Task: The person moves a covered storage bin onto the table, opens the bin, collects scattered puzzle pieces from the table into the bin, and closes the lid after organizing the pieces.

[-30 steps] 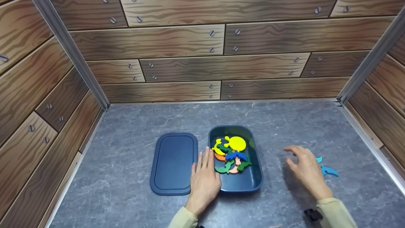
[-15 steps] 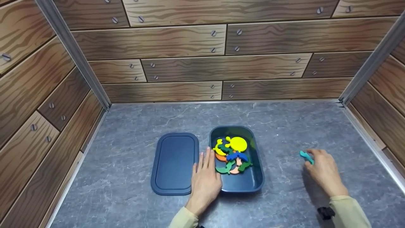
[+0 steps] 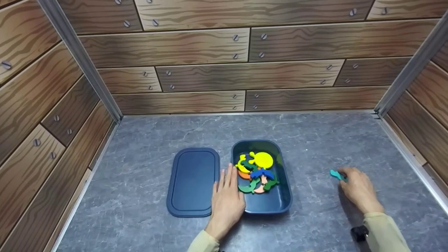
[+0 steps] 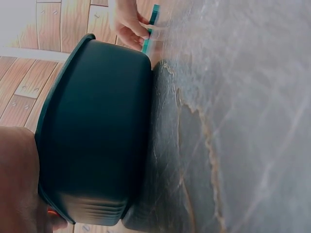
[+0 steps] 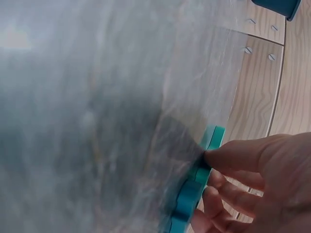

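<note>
My right hand (image 3: 360,190) pinches a turquoise cut-out figure (image 3: 336,174) at the right of the table. In the right wrist view, the thumb and fingers close on this flat piece (image 5: 188,198), which lies low against the tabletop; its full outline is partly hidden. My left hand (image 3: 227,204) rests with straight fingers along the left side of a dark blue plastic box (image 3: 264,204). Inside the box lie several flat animal-like pieces: a round yellow one (image 3: 263,160), a blue one (image 3: 262,173), a green one (image 3: 247,188), and others in orange and pink.
A dark blue lid (image 3: 195,182) lies flat on the grey marbled table (image 3: 147,147), left of the box. Wood-patterned walls (image 3: 210,77) with metal corner strips enclose the table at the back and both sides.
My right hand has moved right onto the turquoise figure and taken it between thumb and fingers; the piece was lying behind the hand before. The left hand stays at the box.
</note>
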A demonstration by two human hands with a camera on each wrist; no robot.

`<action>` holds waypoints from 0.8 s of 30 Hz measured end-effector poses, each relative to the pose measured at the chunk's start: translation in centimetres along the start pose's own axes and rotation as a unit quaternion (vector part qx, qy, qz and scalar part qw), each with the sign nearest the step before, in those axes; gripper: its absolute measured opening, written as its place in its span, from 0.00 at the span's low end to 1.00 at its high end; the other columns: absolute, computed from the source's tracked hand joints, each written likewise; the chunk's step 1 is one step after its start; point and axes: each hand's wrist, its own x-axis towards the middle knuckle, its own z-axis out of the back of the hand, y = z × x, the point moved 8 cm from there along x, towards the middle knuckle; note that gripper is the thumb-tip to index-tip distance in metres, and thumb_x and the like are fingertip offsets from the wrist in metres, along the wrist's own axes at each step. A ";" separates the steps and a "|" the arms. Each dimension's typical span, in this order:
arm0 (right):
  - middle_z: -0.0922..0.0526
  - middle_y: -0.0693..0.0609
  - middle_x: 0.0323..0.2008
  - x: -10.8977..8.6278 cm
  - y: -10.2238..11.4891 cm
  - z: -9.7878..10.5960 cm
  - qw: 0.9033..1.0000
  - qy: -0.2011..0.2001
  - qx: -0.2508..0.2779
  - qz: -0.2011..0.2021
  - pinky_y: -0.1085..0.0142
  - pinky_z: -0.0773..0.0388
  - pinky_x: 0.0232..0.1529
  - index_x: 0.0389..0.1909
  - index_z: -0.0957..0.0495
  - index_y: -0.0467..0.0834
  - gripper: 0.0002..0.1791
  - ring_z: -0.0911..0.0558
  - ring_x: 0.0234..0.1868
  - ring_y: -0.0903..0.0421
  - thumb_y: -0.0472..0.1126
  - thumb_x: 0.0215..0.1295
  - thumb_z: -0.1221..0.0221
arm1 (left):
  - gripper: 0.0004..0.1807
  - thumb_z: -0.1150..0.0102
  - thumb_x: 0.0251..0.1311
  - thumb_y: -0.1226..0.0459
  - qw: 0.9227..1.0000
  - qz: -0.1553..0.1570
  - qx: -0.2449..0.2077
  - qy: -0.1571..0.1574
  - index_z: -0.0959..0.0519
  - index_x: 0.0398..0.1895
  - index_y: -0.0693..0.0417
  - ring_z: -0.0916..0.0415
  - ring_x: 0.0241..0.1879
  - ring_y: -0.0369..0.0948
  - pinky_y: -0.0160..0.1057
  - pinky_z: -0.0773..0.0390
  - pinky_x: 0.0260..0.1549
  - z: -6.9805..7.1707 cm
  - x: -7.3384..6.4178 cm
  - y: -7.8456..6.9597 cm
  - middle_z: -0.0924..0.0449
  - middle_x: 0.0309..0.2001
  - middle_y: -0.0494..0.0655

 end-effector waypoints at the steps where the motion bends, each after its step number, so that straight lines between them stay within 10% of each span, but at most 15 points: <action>1: 0.22 0.30 0.40 0.0 0.0 0.0 1.000 -0.002 0.000 0.004 0.41 0.27 0.37 0.53 0.24 0.26 0.19 0.24 0.39 0.32 0.26 0.59 0.39 | 0.36 0.52 0.67 0.60 1.000 0.001 0.000 0.001 0.47 0.78 0.52 0.55 0.76 0.48 0.59 0.45 0.67 0.0 0.0 0.0 0.58 0.79 0.42; 24: 0.23 0.25 0.42 0.1 0.7 -0.1 0.999 0.002 -0.031 0.021 0.37 0.27 0.40 0.47 0.23 0.22 0.17 0.23 0.41 0.28 0.25 0.57 0.41 | 0.36 0.53 0.68 0.60 1.000 0.007 -0.006 0.009 0.48 0.79 0.51 0.55 0.76 0.48 0.59 0.45 0.67 -0.1 0.0 0.1 0.58 0.79 0.43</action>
